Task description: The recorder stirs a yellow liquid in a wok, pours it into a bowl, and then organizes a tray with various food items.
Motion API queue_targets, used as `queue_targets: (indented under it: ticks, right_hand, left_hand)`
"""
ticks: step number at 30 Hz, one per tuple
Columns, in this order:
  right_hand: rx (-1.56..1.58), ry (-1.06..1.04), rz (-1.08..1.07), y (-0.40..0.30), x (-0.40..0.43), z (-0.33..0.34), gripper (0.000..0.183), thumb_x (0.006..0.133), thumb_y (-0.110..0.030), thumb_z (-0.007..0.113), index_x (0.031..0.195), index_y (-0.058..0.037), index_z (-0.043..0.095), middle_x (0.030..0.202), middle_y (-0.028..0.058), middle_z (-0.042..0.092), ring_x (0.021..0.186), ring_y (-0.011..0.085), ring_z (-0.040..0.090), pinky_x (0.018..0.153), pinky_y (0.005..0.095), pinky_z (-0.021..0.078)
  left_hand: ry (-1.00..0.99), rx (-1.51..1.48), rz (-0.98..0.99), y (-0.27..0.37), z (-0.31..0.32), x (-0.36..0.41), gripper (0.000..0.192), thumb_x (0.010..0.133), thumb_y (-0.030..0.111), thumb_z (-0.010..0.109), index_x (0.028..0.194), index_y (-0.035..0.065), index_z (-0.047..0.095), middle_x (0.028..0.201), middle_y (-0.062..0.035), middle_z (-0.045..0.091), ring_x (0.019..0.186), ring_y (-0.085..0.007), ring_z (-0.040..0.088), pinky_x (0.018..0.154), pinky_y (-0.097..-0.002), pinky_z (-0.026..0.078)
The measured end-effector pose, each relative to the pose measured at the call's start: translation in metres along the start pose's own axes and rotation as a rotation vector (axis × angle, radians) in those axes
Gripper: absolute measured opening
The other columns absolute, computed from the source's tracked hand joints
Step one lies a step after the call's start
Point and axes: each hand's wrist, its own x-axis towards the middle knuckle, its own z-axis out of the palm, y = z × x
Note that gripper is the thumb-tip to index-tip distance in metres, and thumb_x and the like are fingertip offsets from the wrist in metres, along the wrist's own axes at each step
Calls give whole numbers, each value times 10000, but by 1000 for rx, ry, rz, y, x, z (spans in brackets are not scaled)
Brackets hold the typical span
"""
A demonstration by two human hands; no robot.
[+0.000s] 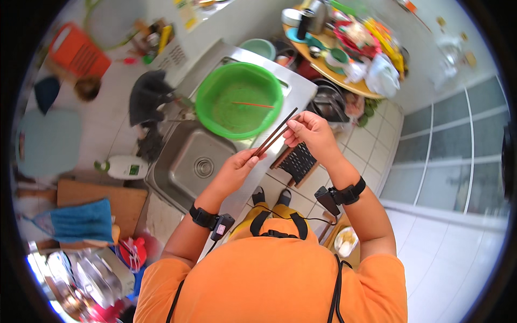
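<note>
Dark brown chopsticks [272, 136] are gripped near one end by my left hand [238, 169], in front of the sink counter. My right hand [311, 131] pinches one of them close to its far end, between thumb and fingers. How many sticks lie in the bundle is hard to tell. Just beyond my hands a green plastic basin [206, 87] sits on the steel drainboard, and a single thin red stick [252, 105] lies across its bottom. To the left of the basin and nearer me is the stainless steel sink bowl [183, 165] with its drain.
A white bottle [128, 167] lies left of the sink, beside dark cloths [147, 97] hanging near the tap. A wooden table [359, 87] crowded with bags and cups stands at the far right. Below it are black pans [329, 101] and a low woven stool [299, 161].
</note>
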Motion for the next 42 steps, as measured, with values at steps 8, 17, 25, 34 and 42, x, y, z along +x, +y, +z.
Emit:
queue_targets:
  ticks: [8, 17, 25, 34, 42]
  right_hand:
    - [204, 369, -132, 25, -123, -95, 149, 912, -152, 563, 965, -13, 569, 770, 59, 633, 664, 123, 619, 609, 237, 519]
    - [396, 430, 113, 139, -347, -173, 84, 828, -80, 573, 886, -24, 547, 687, 60, 615, 604, 135, 610, 551, 257, 505]
    - [23, 482, 408, 259, -488, -134, 198, 854, -157, 565, 955, 4, 620, 701, 77, 618, 598, 163, 591, 573, 293, 485]
    - [-20, 1358, 685, 446, -675, -114, 208, 834, -179, 567, 949, -35, 663, 736, 135, 620, 644, 211, 607, 600, 327, 478]
    - [740, 1723, 903, 501, -720, -141, 159, 851, -165, 565, 774, -29, 590, 573, 36, 533, 476, 152, 532, 421, 286, 438]
  left_hand:
    - [-440, 206, -262, 22, 106, 30, 344, 964, 137, 458, 1288, 30, 502, 731, 47, 452, 678, -50, 440, 638, -199, 406]
    - [-1009, 811, -438, -5, 258, 39, 314, 926, 158, 483, 1201, 26, 556, 790, -22, 564, 714, -119, 530, 643, -263, 444]
    - [-1612, 1258, -77, -74, 423, 10, 333, 858, 146, 529, 1174, 46, 564, 1059, -182, 607, 1009, -327, 566, 873, -376, 445]
    - [-1434, 1037, 381, -127, 535, 15, 404, 838, 176, 577, 1206, 20, 515, 1108, -174, 571, 1054, -322, 536, 908, -400, 430]
    - [-1495, 1380, -109, -177, 510, 62, 370, 857, 142, 555, 1193, -7, 520, 1063, -182, 598, 983, -318, 584, 862, -369, 460]
